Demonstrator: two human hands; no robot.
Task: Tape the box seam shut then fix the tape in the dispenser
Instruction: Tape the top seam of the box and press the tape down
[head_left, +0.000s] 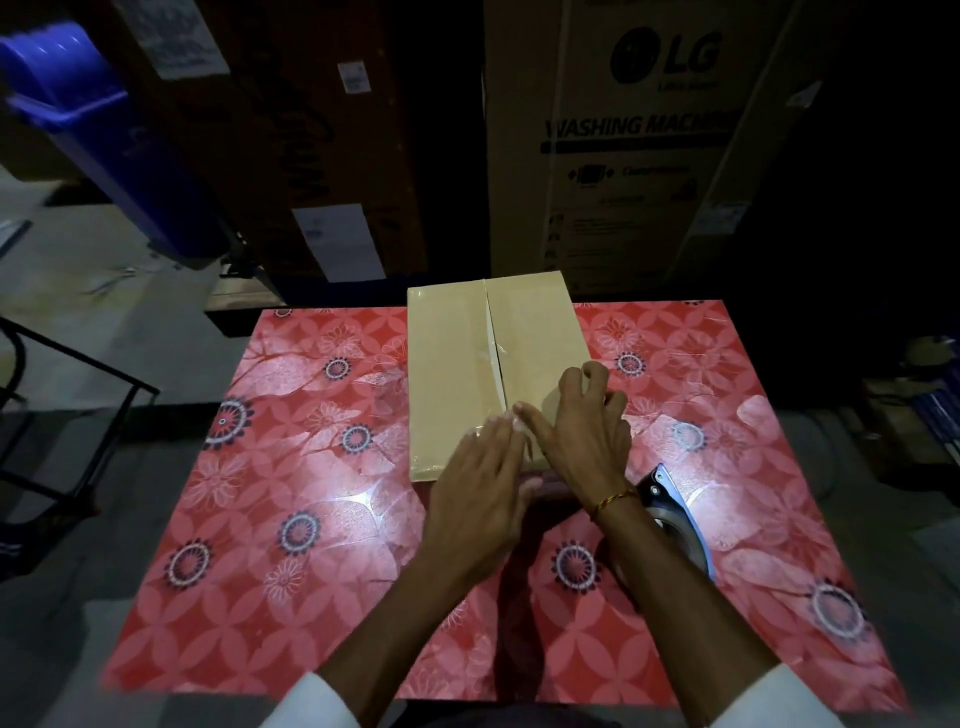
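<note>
A tan cardboard box (452, 364) lies flat on the red flowered table (291, 519), its centre seam (493, 343) running away from me with clear tape along it. My left hand (478, 499) lies flat on the box's near end, fingers together, pressing at the seam. My right hand (582, 431) rests on the near right part of the box top, fingers spread, index finger pointing at the seam. Neither hand holds anything. The tape dispenser (675, 509), blue and metal, lies on the table just right of my right wrist, partly hidden by my forearm.
Large cartons stand behind the table, one a washing machine box (639, 145). A blue bin (93, 130) leans at the back left. A black metal frame (62, 431) stands left of the table. Dark clutter sits on the floor at the right.
</note>
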